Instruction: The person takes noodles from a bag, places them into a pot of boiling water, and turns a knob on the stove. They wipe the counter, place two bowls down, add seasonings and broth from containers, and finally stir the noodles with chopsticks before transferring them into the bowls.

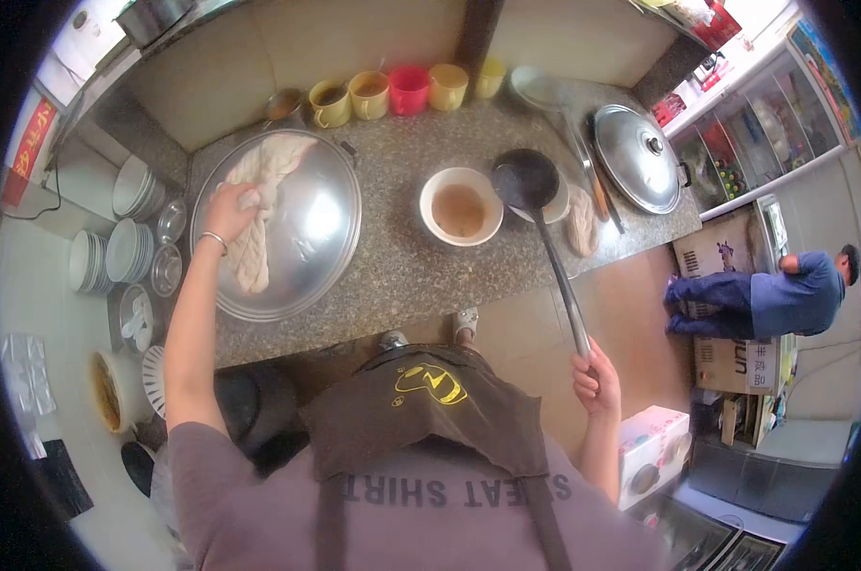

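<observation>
My left hand (230, 209) is closed on a beige cloth (257, 249) that lies across a large round metal lid (318, 224) on the counter. Whatever the cloth covers at the lid's centre is hidden. My right hand (597, 378) grips the end of a long-handled dark ladle (525, 179). The ladle's bowl hangs over a pale dish (556, 205), partly covering it. Just left of the ladle, a white bowl (431, 226) holds brownish liquid.
Cups, among them a red cup (409, 90), line the wall. A second domed lid (630, 157) and long utensils (597, 190) sit at right. Stacked bowls (130, 249) stand at left. Another person (773, 293) is beside cardboard boxes; the counter (392, 285) ends near my body.
</observation>
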Action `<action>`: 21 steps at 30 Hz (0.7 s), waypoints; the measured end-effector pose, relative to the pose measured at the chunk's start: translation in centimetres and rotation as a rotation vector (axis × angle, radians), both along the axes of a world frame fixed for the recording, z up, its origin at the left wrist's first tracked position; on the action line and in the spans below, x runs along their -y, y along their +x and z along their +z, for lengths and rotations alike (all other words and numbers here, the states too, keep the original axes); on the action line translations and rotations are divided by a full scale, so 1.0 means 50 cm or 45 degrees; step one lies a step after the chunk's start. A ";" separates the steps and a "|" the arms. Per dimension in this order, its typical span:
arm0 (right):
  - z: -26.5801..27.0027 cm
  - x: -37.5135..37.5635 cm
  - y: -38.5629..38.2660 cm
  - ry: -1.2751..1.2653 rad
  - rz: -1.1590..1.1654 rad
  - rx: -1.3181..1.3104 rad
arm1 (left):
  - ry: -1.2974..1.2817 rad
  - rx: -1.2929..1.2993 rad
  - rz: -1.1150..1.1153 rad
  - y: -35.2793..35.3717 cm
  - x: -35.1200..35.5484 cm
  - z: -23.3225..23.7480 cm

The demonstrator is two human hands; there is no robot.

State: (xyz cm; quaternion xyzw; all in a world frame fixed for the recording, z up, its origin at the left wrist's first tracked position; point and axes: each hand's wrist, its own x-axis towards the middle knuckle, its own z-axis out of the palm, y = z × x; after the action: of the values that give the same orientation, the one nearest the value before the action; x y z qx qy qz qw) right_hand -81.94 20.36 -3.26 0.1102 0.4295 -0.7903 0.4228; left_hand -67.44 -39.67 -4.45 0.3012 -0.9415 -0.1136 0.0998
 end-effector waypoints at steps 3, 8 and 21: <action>-0.016 -0.005 -0.004 -0.151 -0.108 0.067 | 0.022 -0.038 -0.020 0.003 -0.001 0.001; -0.016 0.004 -0.020 0.088 -0.123 -0.144 | 0.068 -0.031 -0.001 -0.001 -0.024 0.028; -0.011 -0.012 -0.060 0.423 -0.177 -0.385 | -0.114 0.005 -0.040 0.003 -0.029 0.032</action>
State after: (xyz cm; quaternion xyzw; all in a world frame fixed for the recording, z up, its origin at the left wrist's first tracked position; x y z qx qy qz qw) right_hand -84.93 20.97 -3.83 0.0882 0.6035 -0.7435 0.2743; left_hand -67.28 -38.20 -2.84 0.2819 -0.9504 -0.0722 0.1095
